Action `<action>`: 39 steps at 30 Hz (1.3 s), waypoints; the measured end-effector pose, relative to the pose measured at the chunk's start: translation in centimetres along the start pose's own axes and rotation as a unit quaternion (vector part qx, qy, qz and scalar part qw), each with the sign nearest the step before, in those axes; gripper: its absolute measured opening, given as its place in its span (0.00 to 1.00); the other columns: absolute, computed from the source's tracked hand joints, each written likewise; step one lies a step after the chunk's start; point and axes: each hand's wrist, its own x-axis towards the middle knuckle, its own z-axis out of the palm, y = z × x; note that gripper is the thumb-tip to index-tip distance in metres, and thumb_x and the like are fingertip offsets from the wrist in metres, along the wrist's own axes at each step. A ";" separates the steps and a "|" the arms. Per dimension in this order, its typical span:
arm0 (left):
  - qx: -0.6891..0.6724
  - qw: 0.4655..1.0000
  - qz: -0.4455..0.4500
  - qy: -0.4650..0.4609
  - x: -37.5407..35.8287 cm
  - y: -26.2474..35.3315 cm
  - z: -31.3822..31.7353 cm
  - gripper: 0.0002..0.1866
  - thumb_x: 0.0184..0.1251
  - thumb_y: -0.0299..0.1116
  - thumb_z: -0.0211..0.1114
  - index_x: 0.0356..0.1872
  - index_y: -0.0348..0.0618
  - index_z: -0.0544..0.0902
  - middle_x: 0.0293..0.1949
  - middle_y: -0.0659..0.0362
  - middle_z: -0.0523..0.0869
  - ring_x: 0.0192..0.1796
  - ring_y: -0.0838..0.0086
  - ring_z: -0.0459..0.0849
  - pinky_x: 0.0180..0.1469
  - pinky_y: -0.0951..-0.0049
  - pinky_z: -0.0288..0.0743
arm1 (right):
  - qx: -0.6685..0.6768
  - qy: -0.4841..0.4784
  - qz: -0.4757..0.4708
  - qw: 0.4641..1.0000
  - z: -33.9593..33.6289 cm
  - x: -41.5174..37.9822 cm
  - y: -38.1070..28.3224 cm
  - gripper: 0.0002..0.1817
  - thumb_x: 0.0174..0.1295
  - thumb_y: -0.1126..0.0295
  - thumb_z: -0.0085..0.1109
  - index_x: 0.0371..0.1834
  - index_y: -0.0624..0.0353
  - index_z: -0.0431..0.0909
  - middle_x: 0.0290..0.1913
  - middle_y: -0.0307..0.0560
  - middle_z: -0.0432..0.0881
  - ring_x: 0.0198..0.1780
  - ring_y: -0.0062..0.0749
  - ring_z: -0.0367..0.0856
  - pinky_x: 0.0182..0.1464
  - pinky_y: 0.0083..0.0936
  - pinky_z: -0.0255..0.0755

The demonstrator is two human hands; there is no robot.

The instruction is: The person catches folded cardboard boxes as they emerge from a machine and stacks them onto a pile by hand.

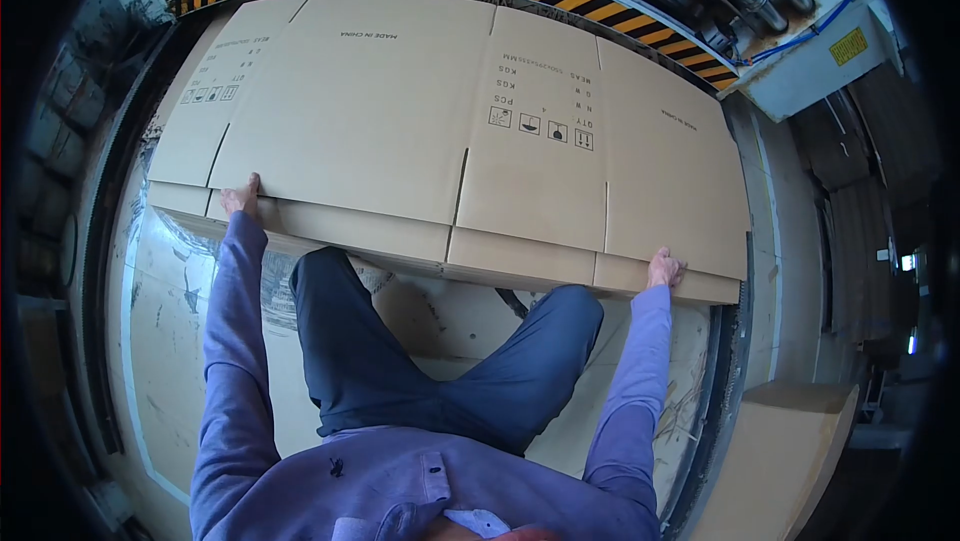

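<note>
The stacked cartons (370,111) are of brown cardboard — matt and smooth-faced, with inked print. The sweatshirt (360,486) is matt cloth, the trousers (400,371) dark, smooth-looking cloth. The machine's rods (750,3) are glossy metal; its pale housing (810,76) looks painted and stained. The floor (165,361) shows a faint sheen — smooth, though scuffed. The box (780,461) is matt cardboard.

The left knee (325,281) is hiding a bit of the flattened carton stack (370,111). I am not seeing all fingers of the left hand (240,199). The yellow label (848,47) is carrying print too small for reading. One brown carton (780,461) is running out of view below.
</note>
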 end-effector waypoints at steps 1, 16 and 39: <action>0.008 1.000 -0.003 0.006 0.1 -0.3 0.2 0.43 0.46 0.54 0.66 0.52 0.22 0.67 0.55 0.39 0.69 0.60 0.53 0.64 0.62 0.63 0.58 | 0.009 0.011 -0.014 1.000 0.2 -0.1 0.5 0.45 0.56 0.44 0.44 0.67 0.67 0.44 0.68 0.58 0.51 0.70 0.43 0.46 0.67 0.41 0.44; -0.072 0.994 0.076 0.036 1.0 -2.7 1.6 0.55 0.43 0.60 0.66 0.61 0.23 0.55 0.62 0.37 0.59 0.66 0.52 0.55 0.67 0.63 0.48 | 0.278 -0.012 -0.033 0.960 -2.3 -3.1 1.7 0.40 0.57 0.57 0.56 0.68 0.62 0.47 0.67 0.58 0.52 0.67 0.45 0.53 0.66 0.30 0.52; -0.271 0.955 0.110 0.042 1.8 -5.6 3.1 0.32 0.61 0.43 0.58 0.60 0.30 0.61 0.59 0.42 0.65 0.61 0.59 0.65 0.62 0.67 0.56 | 0.343 -0.051 -0.083 0.934 -2.1 -2.4 3.0 0.41 0.62 0.46 0.42 0.68 0.65 0.43 0.69 0.55 0.48 0.68 0.41 0.52 0.67 0.28 0.49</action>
